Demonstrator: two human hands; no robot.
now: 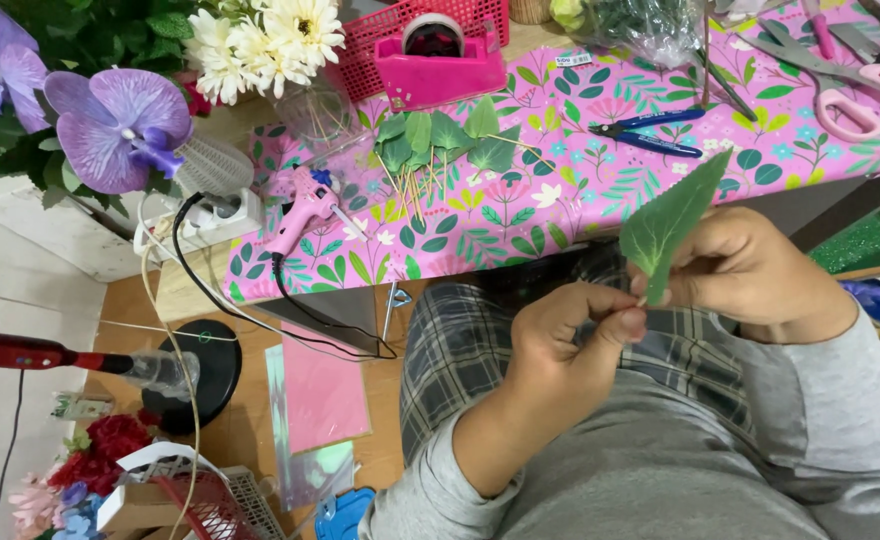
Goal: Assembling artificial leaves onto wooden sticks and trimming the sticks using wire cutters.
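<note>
The left hand [560,345], at six o'clock, pinches a thin stem under the green leaf [668,222] gripped by the right hand [745,265]. At eleven o'clock, the worktop [580,190] holds finished stemmed leaves [438,140]; this one looks unfinished.

The person wears grey long sleeves [820,400] and dark plaid trousers [460,340].

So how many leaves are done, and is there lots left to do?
A bunch of green leaves on thin sticks already lies on the pink flowered cloth. One more leaf is in hand now: the right hand pinches it, the left hand works at its base. No loose leaves waiting are clearly in view.
</note>
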